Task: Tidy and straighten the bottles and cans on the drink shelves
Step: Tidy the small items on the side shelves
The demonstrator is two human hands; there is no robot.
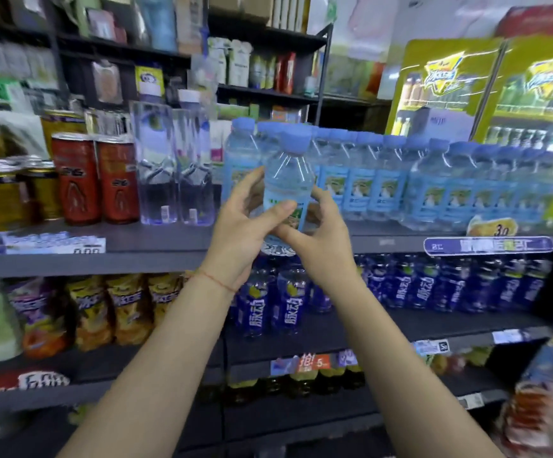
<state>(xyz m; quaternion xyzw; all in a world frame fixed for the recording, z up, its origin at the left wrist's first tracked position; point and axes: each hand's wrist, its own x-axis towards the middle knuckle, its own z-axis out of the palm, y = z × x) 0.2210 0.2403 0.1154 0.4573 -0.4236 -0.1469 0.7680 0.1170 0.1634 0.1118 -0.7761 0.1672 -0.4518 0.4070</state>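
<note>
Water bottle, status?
Left hand and right hand both grip blue-capped water bottle, lifted before its shelf row. Nothing in the way.

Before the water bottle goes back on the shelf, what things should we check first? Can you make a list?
1. Both hands hold the blue-capped water bottle: ok. The left hand and right hand both have a grip around it.
2. Bottle upright: ok, cap on top.
3. Label facing front like the row of matching bottles: cannot tell, fingers cover much of it.
4. Free spot on the shelf: ok, a bare stretch shows in front of the row.
5. Neighbours standing: ok, the square clear bottles and red cans are upright.
</note>
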